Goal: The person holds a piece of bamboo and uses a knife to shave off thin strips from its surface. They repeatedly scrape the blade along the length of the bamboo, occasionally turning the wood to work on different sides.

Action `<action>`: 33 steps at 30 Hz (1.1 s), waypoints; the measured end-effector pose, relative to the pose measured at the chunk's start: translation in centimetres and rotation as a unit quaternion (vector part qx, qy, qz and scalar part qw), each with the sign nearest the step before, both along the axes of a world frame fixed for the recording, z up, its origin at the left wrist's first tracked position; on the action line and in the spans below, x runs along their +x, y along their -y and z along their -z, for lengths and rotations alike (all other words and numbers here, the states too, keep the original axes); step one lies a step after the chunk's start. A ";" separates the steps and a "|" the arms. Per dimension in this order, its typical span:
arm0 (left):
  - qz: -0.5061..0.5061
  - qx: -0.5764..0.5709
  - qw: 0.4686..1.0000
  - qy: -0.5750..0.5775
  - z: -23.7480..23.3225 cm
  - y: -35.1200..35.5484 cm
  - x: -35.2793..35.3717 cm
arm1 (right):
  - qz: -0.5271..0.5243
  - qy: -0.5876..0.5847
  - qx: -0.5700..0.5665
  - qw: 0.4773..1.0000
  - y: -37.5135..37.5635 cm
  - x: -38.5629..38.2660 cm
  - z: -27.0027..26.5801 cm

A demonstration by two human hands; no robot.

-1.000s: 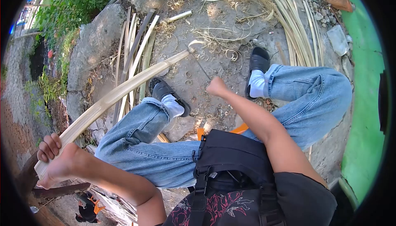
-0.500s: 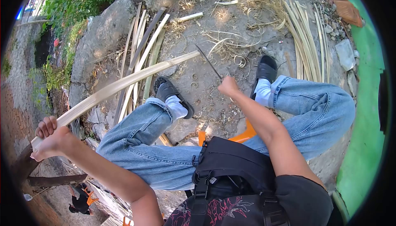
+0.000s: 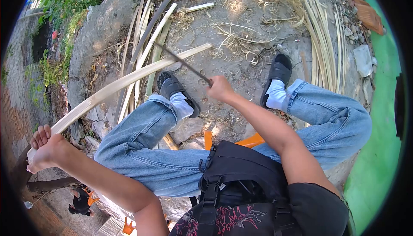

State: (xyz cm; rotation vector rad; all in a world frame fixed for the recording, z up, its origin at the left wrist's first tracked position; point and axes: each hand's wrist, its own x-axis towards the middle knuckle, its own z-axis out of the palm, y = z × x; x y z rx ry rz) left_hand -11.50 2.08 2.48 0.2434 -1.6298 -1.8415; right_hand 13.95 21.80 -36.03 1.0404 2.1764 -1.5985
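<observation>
A long pale wooden strip (image 3: 116, 84) reaches from the lower left up to the upper middle. Its lower end is gripped by my left hand (image 3: 46, 148), fingers wrapped round it. My right hand (image 3: 220, 88) is closed round the handle end of a long, thin dark blade (image 3: 185, 65). The blade points up and left and crosses the strip in view near its far end; whether the two touch I cannot tell.
Loose strips (image 3: 142, 42) lie on the ground at upper left, and a bundle (image 3: 320, 42) at upper right. Curled shavings (image 3: 245, 40) lie between. A rock (image 3: 101, 29), green surface (image 3: 378, 150) and orange object (image 3: 369, 15) flank the area. Another person (image 3: 81, 201) is at lower left.
My right hand has moved left with the blade, which now crosses the strip farther from its tip. My left hand and the strip have shifted slightly.
</observation>
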 end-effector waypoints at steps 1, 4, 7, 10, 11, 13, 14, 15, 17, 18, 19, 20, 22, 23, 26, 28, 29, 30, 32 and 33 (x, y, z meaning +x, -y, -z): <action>0.001 -0.004 1.000 -0.003 0.0 0.4 -0.2 | 0.046 0.037 0.000 0.998 -0.7 1.0 3.0; 0.039 -0.027 0.999 -0.020 -0.3 0.6 0.1 | 0.010 0.151 0.045 0.987 -4.0 2.6 6.3; 0.059 -0.047 0.997 -0.013 -0.1 0.7 0.7 | 0.004 0.149 0.018 0.989 -2.7 0.8 4.3; 0.077 -0.035 0.996 -0.020 -0.1 0.7 0.3 | -0.050 0.003 -0.038 0.998 -0.8 -2.3 -2.1; 0.084 -0.035 0.996 -0.021 0.0 0.8 0.2 | -0.046 -0.009 -0.030 0.998 -0.7 -2.0 -1.6; 0.108 -0.022 0.994 -0.023 0.1 1.5 0.0 | -0.036 -0.038 -0.008 0.999 -1.5 -1.5 0.6; 0.126 -0.009 0.992 -0.026 0.2 2.3 -0.4 | -0.015 0.008 0.008 1.000 -2.2 -0.6 3.1; 0.142 0.005 0.989 -0.030 0.1 2.8 -0.5 | 0.005 0.053 0.024 0.998 -3.0 0.6 6.5; 0.138 -0.010 0.990 -0.040 0.0 1.9 0.3 | 0.029 0.097 0.042 0.994 -3.1 1.0 8.0; 0.137 -0.017 0.989 -0.043 0.1 1.3 0.5 | 0.032 0.093 0.048 0.994 -2.8 0.6 7.6; 0.143 -0.014 0.989 -0.040 0.1 1.3 0.7 | 0.034 0.095 0.049 0.994 -2.0 0.6 6.6; 0.147 -0.010 0.988 -0.040 0.1 1.2 0.7 | 0.018 0.067 0.035 0.997 -1.3 0.4 5.4; 0.156 -0.001 0.987 -0.045 0.2 1.1 0.5 | -0.011 0.008 0.006 1.000 -0.2 -0.8 1.4; 0.160 0.001 0.986 -0.046 0.3 1.4 0.3 | -0.034 -0.018 -0.007 0.999 -0.2 -1.4 -0.3; 0.164 -0.006 0.986 -0.039 0.6 2.2 0.4 | -0.053 -0.015 -0.014 0.998 0.0 -1.2 -0.1; 0.174 0.007 0.983 -0.049 0.4 2.7 0.3 | 0.010 0.092 0.036 0.995 -1.8 1.5 7.9; 0.181 0.021 0.982 -0.057 0.4 3.2 0.4 | 0.007 0.112 0.046 0.993 -2.9 1.9 8.2; 0.190 0.013 0.980 -0.056 0.3 2.7 0.5 | 0.009 0.135 0.052 0.989 -3.5 2.2 7.7; 0.182 0.001 0.982 -0.047 0.2 2.4 0.7 | 0.004 0.141 0.050 0.989 -3.6 2.1 7.0; 0.170 -0.005 0.985 -0.035 0.3 2.5 0.5 | 0.006 0.129 0.035 0.991 -2.2 1.3 3.9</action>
